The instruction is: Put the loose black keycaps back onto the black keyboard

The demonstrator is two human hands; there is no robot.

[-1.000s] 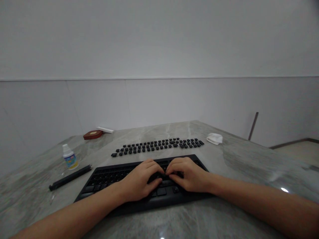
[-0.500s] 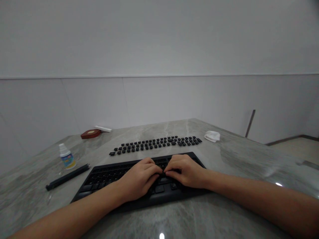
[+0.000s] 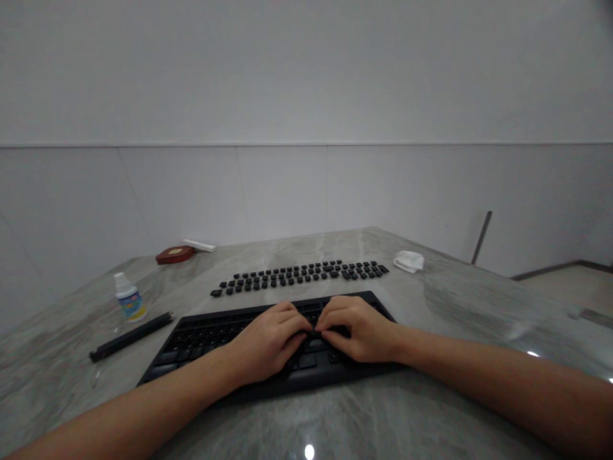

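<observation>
A black keyboard [image 3: 297,383] lies in front of me, many of its key places bare and a few keys still on it. Over its right half, my left hand [image 3: 272,338] and my right hand [image 3: 359,329] meet with their fingertips nearly touching. The fingers of both are bent and pinched together at the same spot on the keyboard. Whatever is between the fingertips is too small and covered to make out. Behind the keyboard, loose black keycaps [image 3: 297,276] stand in several rows on the grey marbled table [image 3: 364,421].
On the left are a white spray bottle [image 3: 129,297] with a colourful label and a long black bar [image 3: 131,337]. Farther back sit a reddish-brown case [image 3: 175,255] and a white strip [image 3: 199,245]. A folded white cloth [image 3: 408,261] lies at the right. A wall [image 3: 287,191] rises behind.
Both hands stay at the same spot on the keyboard, with only very slight finger movement. The view has shifted a little; nothing else has visibly moved.
</observation>
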